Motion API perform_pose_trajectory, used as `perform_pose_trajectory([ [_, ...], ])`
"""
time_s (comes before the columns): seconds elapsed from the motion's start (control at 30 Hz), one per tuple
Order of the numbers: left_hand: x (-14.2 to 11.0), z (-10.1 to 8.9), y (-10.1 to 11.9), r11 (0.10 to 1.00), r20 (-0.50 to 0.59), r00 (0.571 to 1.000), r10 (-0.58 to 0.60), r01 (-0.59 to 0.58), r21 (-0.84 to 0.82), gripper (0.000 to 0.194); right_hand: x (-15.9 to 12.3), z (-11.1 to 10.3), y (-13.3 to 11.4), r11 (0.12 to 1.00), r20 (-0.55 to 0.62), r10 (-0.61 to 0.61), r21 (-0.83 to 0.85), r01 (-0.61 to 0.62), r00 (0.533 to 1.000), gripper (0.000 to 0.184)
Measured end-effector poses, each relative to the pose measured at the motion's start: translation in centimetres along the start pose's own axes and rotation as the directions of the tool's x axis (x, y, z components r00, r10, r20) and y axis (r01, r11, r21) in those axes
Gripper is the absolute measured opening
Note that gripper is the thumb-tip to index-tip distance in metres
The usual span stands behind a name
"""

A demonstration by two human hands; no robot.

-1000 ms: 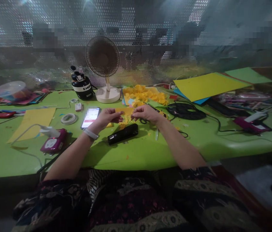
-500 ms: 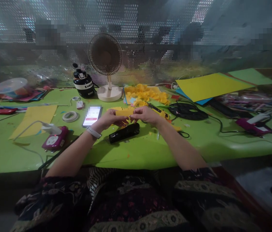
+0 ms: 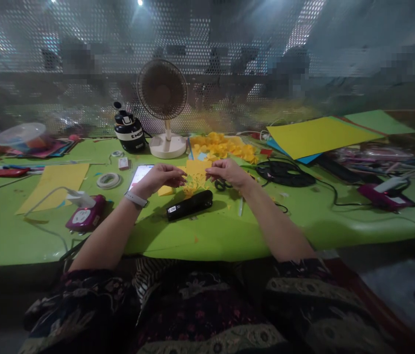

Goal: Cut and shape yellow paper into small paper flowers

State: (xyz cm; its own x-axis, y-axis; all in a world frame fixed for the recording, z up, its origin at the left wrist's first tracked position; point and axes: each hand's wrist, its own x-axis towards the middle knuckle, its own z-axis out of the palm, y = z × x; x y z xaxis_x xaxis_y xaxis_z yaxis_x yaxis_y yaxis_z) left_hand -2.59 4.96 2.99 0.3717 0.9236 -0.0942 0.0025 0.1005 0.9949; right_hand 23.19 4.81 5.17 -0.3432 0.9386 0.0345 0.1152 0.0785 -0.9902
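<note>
My left hand (image 3: 158, 178), with a pale watch strap on its wrist, is closed with thumb and fingertips together at the left edge of a small yellow paper piece (image 3: 197, 167). My right hand (image 3: 228, 172) pinches the right edge of this paper. Below it lie cut yellow paper scraps (image 3: 194, 185). Another folded yellow piece (image 3: 166, 191) rests under my left hand. Nearer to me is a long black object (image 3: 189, 205) with a white label; its kind is unclear. Dark loops like scissor handles (image 3: 222, 185) show beneath my right hand. A lit phone (image 3: 139, 176) is partly covered by my left hand.
Orange-yellow paper flowers (image 3: 225, 146) are heaped behind my hands. A fan (image 3: 167, 146) and a black bottle (image 3: 129, 133) stand at the back. Left are a tape roll (image 3: 108, 181) and a purple adapter (image 3: 86, 216); right, a black cable reel (image 3: 284, 173) and yellow sheets (image 3: 321, 135).
My hands have drawn apart sideways, the left one moving left, with the yellow paper between them. The folded yellow piece under my left hand has come into sight. The view has tilted slightly upward.
</note>
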Motion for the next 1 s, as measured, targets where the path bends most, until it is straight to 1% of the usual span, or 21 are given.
perform_pose_trajectory([
  [0.07,0.0,0.5,0.0,0.998,-0.04,0.999,0.022,-0.024,-0.059,0.032,0.1,0.5,0.1,0.998,-0.082,0.008,0.056,-0.004,0.997,0.02],
  [0.13,0.0,1.7,0.0,0.991,-0.065,0.997,0.044,-0.052,-0.123,0.036,0.0,1.6,0.4,0.996,-0.139,0.009,0.095,0.004,0.99,0.023],
  [0.23,0.0,3.4,-0.1,0.98,-0.114,0.99,0.079,-0.098,-0.172,0.034,-0.4,3.5,0.7,0.997,-0.121,-0.006,0.082,0.016,0.993,0.027],
  [0.3,0.0,3.9,-0.2,0.976,-0.154,0.984,0.088,-0.116,-0.184,0.033,-0.8,4.0,0.6,0.998,-0.049,-0.028,0.046,0.031,0.998,0.029],
  [0.33,0.0,3.8,-0.3,0.976,-0.156,0.984,0.082,-0.111,-0.189,0.033,-1.0,4.0,0.5,0.999,-0.002,-0.043,0.026,0.043,0.999,0.029],
  [0.4,0.1,3.3,-0.3,0.977,-0.127,0.99,0.056,-0.081,-0.197,0.033,-1.3,3.3,0.1,0.997,0.087,-0.077,-0.011,0.078,0.993,0.03],
  [0.47,0.1,2.7,-0.3,0.982,-0.076,0.997,0.017,-0.031,-0.188,0.033,-1.4,2.0,-0.2,0.985,0.074,-0.169,-0.022,0.171,0.983,0.028],
  [0.5,0.1,2.4,-0.2,0.984,-0.051,0.999,-0.003,-0.006,-0.177,0.033,-1.3,1.4,-0.3,0.971,0.064,-0.231,-0.041,0.233,0.971,0.03],
  [0.53,0.1,2.3,-0.2,0.986,-0.024,0.999,-0.022,0.018,-0.166,0.032,-1.3,0.9,-0.3,0.952,0.082,-0.287,-0.083,0.294,0.954,0.033],
  [0.6,0.0,2.2,-0.1,0.988,0.027,0.998,-0.056,0.059,-0.144,0.033,-1.1,0.4,-0.1,0.897,0.166,-0.37,-0.194,0.398,0.914,0.037],
  [0.63,-0.1,2.3,0.0,0.988,0.046,0.997,-0.066,0.072,-0.136,0.033,-1.1,0.4,0.0,0.862,0.213,-0.396,-0.25,0.441,0.893,0.034],
  [0.7,-0.3,2.6,0.1,0.989,0.064,0.995,-0.071,0.078,-0.128,0.035,-0.9,0.7,0.4,0.794,0.27,-0.442,-0.326,0.513,0.856,0.022],
  [0.77,-0.4,2.9,0.1,0.989,0.055,0.996,-0.068,0.074,-0.127,0.038,-0.8,1.2,0.7,0.75,0.279,-0.493,-0.344,0.565,0.824,0.012],
  [0.87,-0.5,3.3,0.0,0.993,0.022,1.0,-0.021,0.024,-0.119,0.041,-0.7,1.7,1.1,0.721,0.263,-0.547,-0.334,0.607,0.795,0.008],
  [0.93,-0.5,3.5,-0.2,0.993,0.006,0.999,0.033,-0.032,-0.111,0.043,-0.7,1.9,1.2,0.725,0.226,-0.554,-0.342,0.598,0.801,0.007],
  [1.0,-0.4,3.7,-0.4,0.992,0.001,0.997,0.071,-0.071,-0.102,0.044,-0.6,2.1,1.3,0.752,0.157,-0.543,-0.346,0.561,0.825,0.013],
])
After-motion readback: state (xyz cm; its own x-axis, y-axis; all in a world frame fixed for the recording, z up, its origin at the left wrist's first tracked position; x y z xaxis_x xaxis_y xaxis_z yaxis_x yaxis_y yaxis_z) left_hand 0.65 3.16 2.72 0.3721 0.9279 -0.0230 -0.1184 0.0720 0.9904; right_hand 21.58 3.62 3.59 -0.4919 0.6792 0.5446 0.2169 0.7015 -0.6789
